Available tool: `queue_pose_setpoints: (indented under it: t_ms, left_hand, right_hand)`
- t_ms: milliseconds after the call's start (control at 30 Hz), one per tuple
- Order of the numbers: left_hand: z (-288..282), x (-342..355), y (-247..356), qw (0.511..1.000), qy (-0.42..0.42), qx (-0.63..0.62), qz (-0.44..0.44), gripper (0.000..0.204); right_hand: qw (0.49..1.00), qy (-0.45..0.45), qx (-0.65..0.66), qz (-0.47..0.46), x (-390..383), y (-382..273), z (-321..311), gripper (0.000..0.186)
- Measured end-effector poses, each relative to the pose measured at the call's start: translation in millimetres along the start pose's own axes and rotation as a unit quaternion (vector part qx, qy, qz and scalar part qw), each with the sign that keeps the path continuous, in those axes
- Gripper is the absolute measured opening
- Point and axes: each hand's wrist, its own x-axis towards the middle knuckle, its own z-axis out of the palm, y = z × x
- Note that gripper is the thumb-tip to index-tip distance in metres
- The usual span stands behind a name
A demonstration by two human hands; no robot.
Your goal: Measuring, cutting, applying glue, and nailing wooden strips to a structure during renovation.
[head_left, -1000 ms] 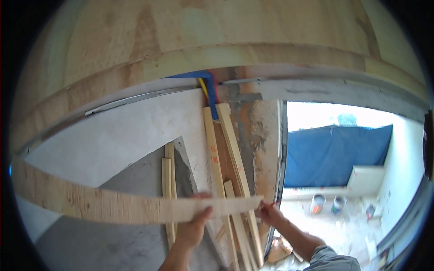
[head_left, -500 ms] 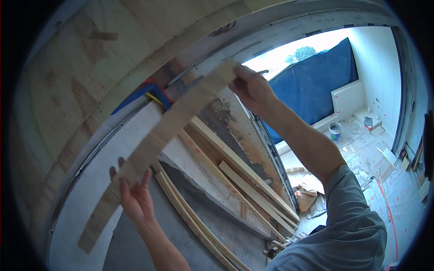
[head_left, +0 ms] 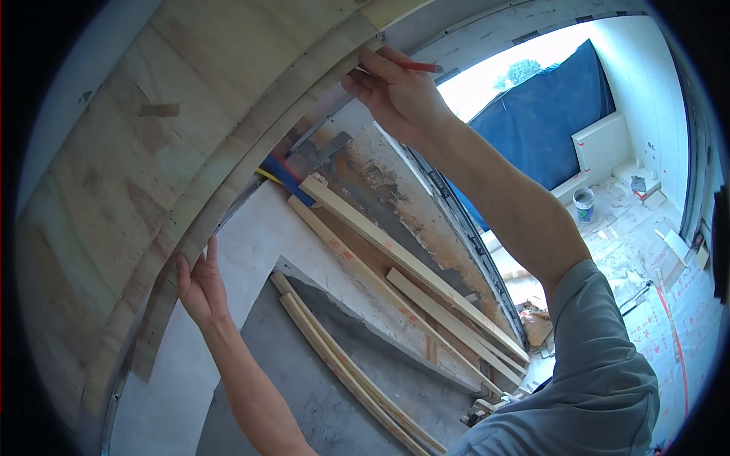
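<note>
Strip lifted, length slanting up rightward; left hand gripping it, right hand gripping pencil.

I'm in a building under construction or renovation. Raw plywood, dotted with small dark fixings, runs along the left, and loose wooden strips lean near the middle against a wall part white, part grey, with a rough brown patch. On the far right, past an opening, a blue sheet hangs behind a bucket, and scraps litter the pale floor near it.
</note>
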Motion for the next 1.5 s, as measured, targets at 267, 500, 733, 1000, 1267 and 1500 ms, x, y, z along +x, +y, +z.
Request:
queue_pose_setpoints:
  t_ms: [267,500,733,1000,1267,1500]
  left_hand:
    - [-11,13,-12,1.000,0.010,-0.005,-0.012,0.054]
    - [-6,7,-18,1.000,0.001,0.006,0.005,0.047]
    - [21,-12,-15,0.997,0.032,0.061,0.026,0.035]
    - [34,-7,8,0.985,0.018,0.168,0.037,0.040]
    - [23,2,3,0.986,0.027,0.159,0.045,0.045]
    - [25,11,14,0.981,0.010,0.182,0.059,0.049]
  right_hand:
    - [0.995,-0.078,-0.048,-0.041,2,-7,-3,0.032]
    - [0.989,-0.133,-0.034,-0.059,9,-6,-12,0.037]
    - [0.986,-0.148,-0.048,-0.056,13,-5,-17,0.038]
    - [0.977,-0.144,-0.126,-0.089,10,-10,-18,0.041]
    - [0.980,-0.128,-0.139,-0.071,7,-13,-15,0.043]
    - [0.977,-0.150,-0.115,-0.098,15,-6,-15,0.042]
